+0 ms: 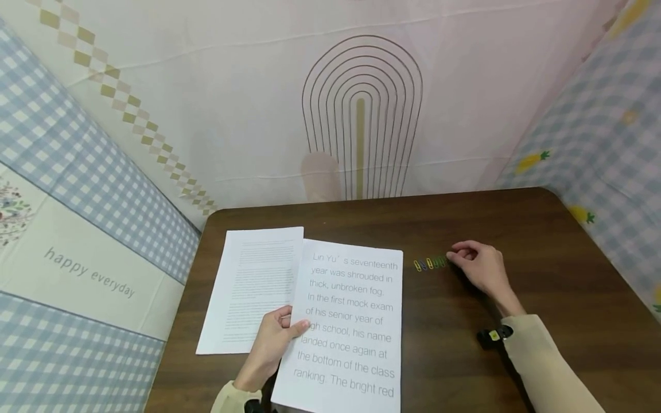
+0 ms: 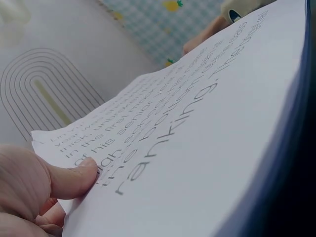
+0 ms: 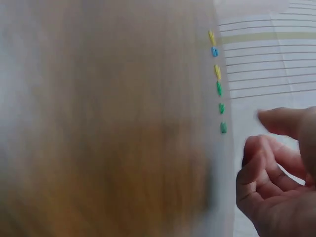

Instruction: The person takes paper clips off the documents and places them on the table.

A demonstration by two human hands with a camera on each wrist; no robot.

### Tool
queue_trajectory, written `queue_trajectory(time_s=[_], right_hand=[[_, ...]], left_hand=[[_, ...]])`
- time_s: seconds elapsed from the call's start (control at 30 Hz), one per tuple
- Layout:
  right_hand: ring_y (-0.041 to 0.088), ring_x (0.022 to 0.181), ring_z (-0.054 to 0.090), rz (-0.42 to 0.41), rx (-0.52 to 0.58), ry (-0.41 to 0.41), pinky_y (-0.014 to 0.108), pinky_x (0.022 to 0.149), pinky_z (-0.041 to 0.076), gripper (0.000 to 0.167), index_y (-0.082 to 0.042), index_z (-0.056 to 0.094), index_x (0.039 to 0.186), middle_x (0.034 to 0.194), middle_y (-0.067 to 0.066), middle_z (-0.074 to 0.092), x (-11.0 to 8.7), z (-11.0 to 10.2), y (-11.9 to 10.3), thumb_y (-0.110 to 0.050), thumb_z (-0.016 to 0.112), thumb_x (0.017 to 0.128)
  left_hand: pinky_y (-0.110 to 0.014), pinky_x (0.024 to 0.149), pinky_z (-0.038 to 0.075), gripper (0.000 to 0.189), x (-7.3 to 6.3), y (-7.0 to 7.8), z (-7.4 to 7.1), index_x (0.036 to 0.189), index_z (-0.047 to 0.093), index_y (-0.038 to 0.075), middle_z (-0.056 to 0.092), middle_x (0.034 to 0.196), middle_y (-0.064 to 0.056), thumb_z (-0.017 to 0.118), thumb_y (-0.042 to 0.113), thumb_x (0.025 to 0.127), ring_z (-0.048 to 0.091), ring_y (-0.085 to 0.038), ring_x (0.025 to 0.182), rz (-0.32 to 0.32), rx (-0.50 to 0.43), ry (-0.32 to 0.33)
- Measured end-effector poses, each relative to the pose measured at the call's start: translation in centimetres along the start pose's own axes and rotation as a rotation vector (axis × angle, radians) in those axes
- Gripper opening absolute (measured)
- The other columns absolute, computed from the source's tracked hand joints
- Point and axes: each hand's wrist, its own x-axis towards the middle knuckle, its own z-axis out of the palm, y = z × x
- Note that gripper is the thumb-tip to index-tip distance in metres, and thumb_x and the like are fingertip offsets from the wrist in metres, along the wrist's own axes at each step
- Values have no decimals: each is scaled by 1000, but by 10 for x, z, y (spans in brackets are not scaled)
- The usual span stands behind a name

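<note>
My left hand (image 1: 271, 342) grips the left edge of a stack of printed paper (image 1: 351, 321) in large type, thumb on top and fingers underneath. The left wrist view shows the thumb (image 2: 74, 180) lying across the print, with the sheets (image 2: 197, 128) slanting away. My right hand (image 1: 480, 267) hovers by the right end of a short row of paper clips (image 1: 430, 263), coloured yellow, blue and green. From the right wrist, the row of clips (image 3: 219, 89) stands apart from the hand (image 3: 276, 168); its fingers are loosely bent, with a gap between thumb and forefinger and nothing held.
A second printed sheet or stack (image 1: 258, 275) in small type lies at the left, partly under the large-type stack. The dark wooden table (image 1: 516, 229) meets a patterned cloth backdrop (image 1: 248, 115) at the back. Checked cloth (image 1: 103, 143) hangs at both sides.
</note>
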Motion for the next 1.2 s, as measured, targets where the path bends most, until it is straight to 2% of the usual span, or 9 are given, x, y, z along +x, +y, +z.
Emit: queue_trajectory(time_s=[0.1,0.27,0.37,0.47,0.6,0.83,1.07,1.2], right_hand=[[-2,71,63,10,112,31,16,63,50,26,-4,80,111,93,15,79,-10,7,-16,-29,77,104],[8,71,73,32,305,-131,23,64,58,31,0,79,116,97,20,82,-27,29,-50,-29,76,105],[12,72,74,46,321,-195,24,66,58,30,-2,80,116,96,16,82,-35,41,-62,-30,77,104],[13,71,73,53,318,-204,24,65,58,27,-3,80,114,92,13,82,-39,46,-65,-28,77,104],[12,70,73,57,316,-208,24,65,58,26,-3,81,113,90,12,82,-42,47,-63,-27,77,104],[10,71,73,56,286,-220,24,65,59,30,-3,80,117,93,11,83,-45,41,-56,-29,76,105],[10,69,73,73,280,-204,24,65,59,28,-2,80,115,89,10,83,-50,38,-49,-28,76,104],[9,69,73,83,275,-190,23,65,58,28,-2,81,116,89,10,83,-52,36,-46,-28,77,104]], left_hand=[[-36,74,69,41,0,2,-2,138,63,-10,84,104,-22,72,3,100,85,-29,85,-8,-2,11],[-38,72,69,38,0,8,-7,137,64,-9,84,103,-21,72,2,101,84,-29,83,-20,-11,56],[-38,70,69,35,1,13,-14,135,65,-7,84,102,-21,71,1,102,84,-30,82,-17,-1,103],[-35,66,67,33,3,20,-24,135,66,-7,84,100,-19,69,0,102,83,-27,79,-9,28,167],[-30,63,63,37,7,32,-48,139,61,-9,83,94,-12,68,0,104,79,-17,74,-6,69,246],[-25,62,60,45,13,51,-101,145,54,-12,77,83,6,68,4,106,73,-6,69,-14,140,354],[-27,60,60,44,25,51,-146,146,54,-10,75,80,11,66,9,108,73,-7,67,-28,232,405],[-27,60,60,47,33,45,-164,149,51,-11,74,81,8,65,10,109,72,-7,68,-50,279,421]])
